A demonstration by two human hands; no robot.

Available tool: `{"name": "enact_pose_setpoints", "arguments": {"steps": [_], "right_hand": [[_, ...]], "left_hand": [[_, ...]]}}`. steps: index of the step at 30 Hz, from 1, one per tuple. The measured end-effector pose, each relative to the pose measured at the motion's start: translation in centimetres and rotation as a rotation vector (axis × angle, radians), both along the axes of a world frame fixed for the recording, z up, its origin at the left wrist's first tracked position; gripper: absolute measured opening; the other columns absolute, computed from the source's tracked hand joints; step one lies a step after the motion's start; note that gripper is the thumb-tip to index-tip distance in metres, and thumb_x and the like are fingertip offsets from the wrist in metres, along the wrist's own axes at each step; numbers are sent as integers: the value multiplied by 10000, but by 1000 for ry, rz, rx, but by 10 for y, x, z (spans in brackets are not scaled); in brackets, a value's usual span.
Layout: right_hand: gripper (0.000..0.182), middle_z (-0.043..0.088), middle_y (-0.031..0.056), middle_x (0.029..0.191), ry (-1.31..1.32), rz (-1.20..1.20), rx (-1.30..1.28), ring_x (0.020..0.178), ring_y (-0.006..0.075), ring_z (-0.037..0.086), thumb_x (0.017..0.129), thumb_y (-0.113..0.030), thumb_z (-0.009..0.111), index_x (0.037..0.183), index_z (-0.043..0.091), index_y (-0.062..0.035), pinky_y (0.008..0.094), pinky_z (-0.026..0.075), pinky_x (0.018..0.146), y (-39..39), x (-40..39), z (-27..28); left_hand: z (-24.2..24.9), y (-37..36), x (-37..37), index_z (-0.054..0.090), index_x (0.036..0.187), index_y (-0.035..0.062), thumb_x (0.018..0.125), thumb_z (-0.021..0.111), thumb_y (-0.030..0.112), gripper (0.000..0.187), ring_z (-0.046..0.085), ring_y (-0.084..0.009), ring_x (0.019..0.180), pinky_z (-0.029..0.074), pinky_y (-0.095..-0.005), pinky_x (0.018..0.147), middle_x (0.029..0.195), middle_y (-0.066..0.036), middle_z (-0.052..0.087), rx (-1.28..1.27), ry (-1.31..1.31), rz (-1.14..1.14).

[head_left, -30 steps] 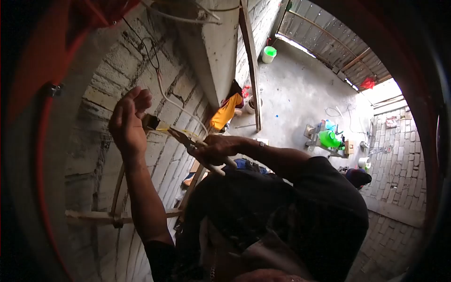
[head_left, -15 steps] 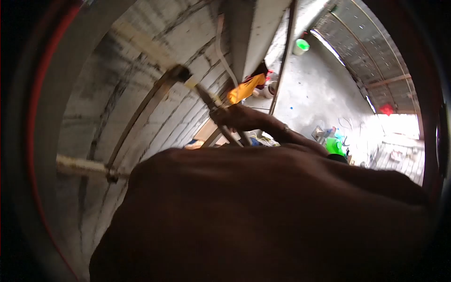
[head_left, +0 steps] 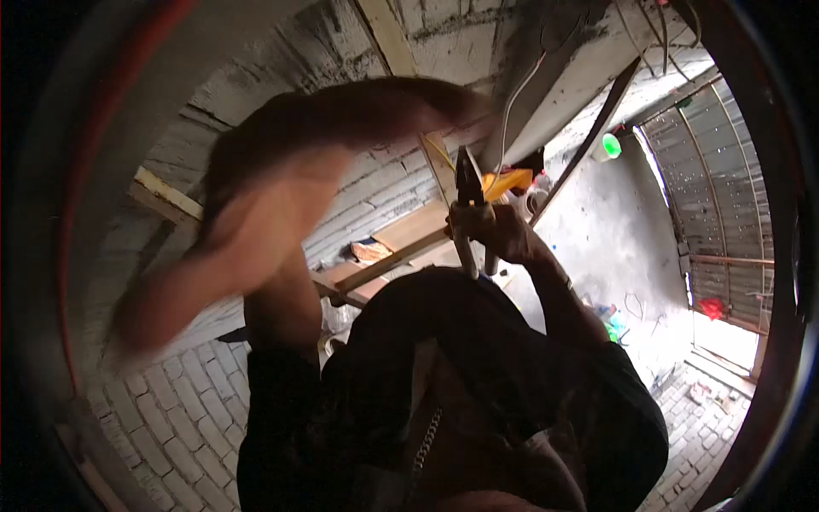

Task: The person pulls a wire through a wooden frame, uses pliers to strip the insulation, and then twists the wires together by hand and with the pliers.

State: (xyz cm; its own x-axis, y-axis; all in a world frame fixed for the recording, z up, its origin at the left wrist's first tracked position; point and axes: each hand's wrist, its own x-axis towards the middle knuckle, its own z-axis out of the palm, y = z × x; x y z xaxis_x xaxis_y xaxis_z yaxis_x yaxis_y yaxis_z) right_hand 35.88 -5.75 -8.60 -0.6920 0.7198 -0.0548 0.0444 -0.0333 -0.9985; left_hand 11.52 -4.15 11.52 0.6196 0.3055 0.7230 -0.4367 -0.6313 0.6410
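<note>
Close to the camera, my left hand [head_left: 281, 192] is raised at the left, its fingers stretched apart and somewhat blurred. Nothing shows in it. Farther down, my right hand [head_left: 503, 232] is wrapped round a pair of pliers [head_left: 468, 179], whose dark jaws point up and whose handles extend below the fist. Behind the pliers runs a narrow wooden strip [head_left: 437, 171], overlapped by the jaws in this view. A thin pale cable [head_left: 509, 115] hangs just beyond them.
A whitewashed block wall [head_left: 461, 51] with wooden battens [head_left: 388, 38] rises in front. An orange cloth [head_left: 510, 182] lies beyond my right hand. On the floor at the right stands a green-and-white bucket [head_left: 607, 148]. Corrugated sheeting [head_left: 725, 162] lines the far right, and brick paving [head_left: 175, 410] shows lower left.
The large dark shape that covered the lower view is gone, and my torso now shows. My left hand appears raised with fingers spread. My right hand appears farther right, with the pliers plainly visible.
</note>
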Motion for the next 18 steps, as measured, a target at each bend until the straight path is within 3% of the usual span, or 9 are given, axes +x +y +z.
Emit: {"name": "enact_pose_setpoints", "arguments": {"steps": [1, 2, 3, 5, 6, 9, 11, 13, 18], "right_hand": [[345, 658, 125, 953, -2, 14, 80, 908, 190, 632, 893, -262, 567, 1103, 581, 11, 313, 494, 798, 5, 0, -7], [374, 660, 120, 947, -99, -28, 95, 895, 174, 623, 893, -317, 560, 1082, 600, 3, 307, 487, 788, 5, -1, 5], [394, 659, 122, 883, 30, -97, 132, 817, 145, 612, 900, -352, 540, 1078, 609, -8, 297, 484, 735, 6, -7, 2], [393, 646, 123, 809, -81, -82, 333, 740, 134, 588, 906, -356, 529, 1076, 611, -12, 301, 478, 671, 18, -11, 13], [376, 634, 125, 773, -101, -92, 318, 689, 132, 565, 908, -338, 528, 1070, 609, -8, 311, 467, 615, 25, -15, 13], [290, 618, 119, 749, -165, -98, 493, 659, 158, 580, 899, -278, 546, 958, 608, -1, 320, 467, 581, 41, -30, 34], [122, 583, 132, 719, -107, -210, 676, 635, 295, 587, 830, -160, 591, 884, 596, -51, 386, 475, 573, 46, -50, 43], [110, 547, 134, 676, -60, -274, 895, 625, 324, 564, 787, -137, 615, 861, 586, -62, 400, 469, 566, 56, -55, 47], [170, 574, 176, 701, -156, -320, 670, 640, 337, 582, 791, -190, 637, 821, 596, -28, 413, 469, 552, 64, -53, 44]], "left_hand": [[-22, 3, -20, 368, 1310, -64, 755, 391, 756, 990, 410, -338, 1246, 267, -471, 1063, 1312, -246, 437, -124, -7, 154], [-60, 1, -43, 444, 1267, -44, 716, 661, 583, 863, 470, -311, 1196, 347, -459, 1014, 1262, -184, 511, -407, 33, 646], [-80, -4, -48, 475, 1252, -24, 743, 640, 578, 805, 482, -303, 1185, 361, -433, 1011, 1246, -182, 525, -394, 245, 1020], [-121, -1, -58, 500, 1225, -24, 708, 759, 408, 722, 516, -287, 1150, 424, -385, 958, 1226, -206, 531, -610, 466, 1238], [-127, -1, -56, 508, 1217, -17, 667, 806, 345, 723, 525, -276, 1142, 442, -365, 937, 1223, -199, 536, -429, 618, 1339], [-128, 7, -47, 532, 1196, 0, 665, 785, 431, 730, 574, -256, 1079, 457, -348, 907, 1158, -187, 582, -414, 580, 1247], [-129, 19, -41, 550, 1174, 2, 643, 769, 509, 766, 598, -265, 1038, 468, -338, 882, 1106, -181, 612, -406, 652, 1249], [-133, 30, -34, 598, 1103, 21, 612, 763, 561, 748, 637, -243, 951, 489, -329, 821, 998, -140, 658, -328, 749, 1326], [-125, 29, -29, 636, 939, 50, 613, 808, 407, 513, 652, -220, 813, 505, -323, 715, 856, -105, 663, -332, 715, 1323]]}}
